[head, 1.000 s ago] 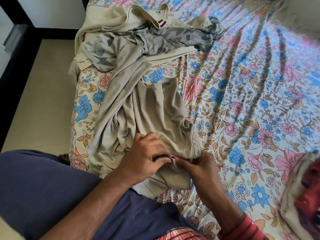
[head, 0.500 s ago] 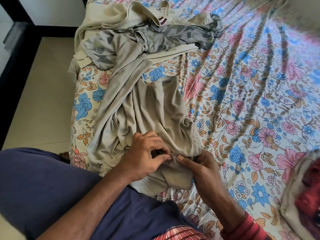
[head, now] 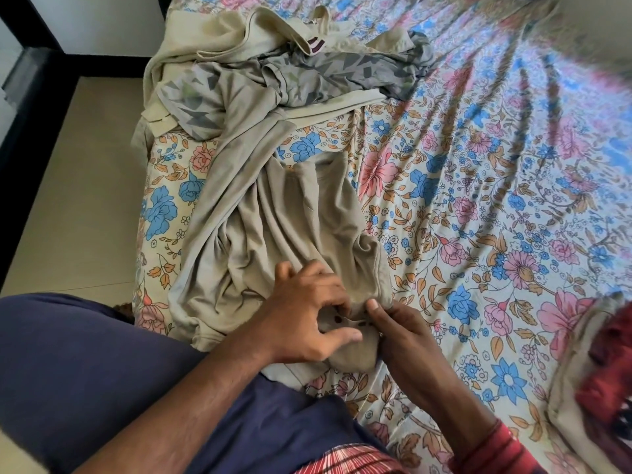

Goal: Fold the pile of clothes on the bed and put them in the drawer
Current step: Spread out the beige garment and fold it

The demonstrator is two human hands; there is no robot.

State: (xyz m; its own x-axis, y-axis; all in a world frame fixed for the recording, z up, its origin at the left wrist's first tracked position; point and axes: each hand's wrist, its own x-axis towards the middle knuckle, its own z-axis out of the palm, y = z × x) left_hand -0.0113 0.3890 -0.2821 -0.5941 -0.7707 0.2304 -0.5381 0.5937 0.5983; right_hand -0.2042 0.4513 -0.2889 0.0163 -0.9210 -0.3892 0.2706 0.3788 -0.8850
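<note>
A crumpled beige shirt [head: 273, 227] lies on the floral bedsheet [head: 478, 200] at the bed's near left side. My left hand [head: 304, 313] and my right hand [head: 400, 333] meet at its near end, both pinching the buttoned edge where small dark buttons show. Beyond it, at the bed's far left, sits the pile: a grey patterned garment [head: 307, 80] tangled with a cream one [head: 222, 35]. The drawer is not in view.
Tiled floor [head: 68, 200] runs along the bed's left edge, with a dark frame at the far left. A red and cream cloth [head: 605, 371] lies blurred at the right edge. My dark blue trouser leg [head: 85, 371] fills the lower left.
My left hand's fingers have spread and shifted slightly on the shirt's edge, exposing the buttons. The shirt and pile stay in place.
</note>
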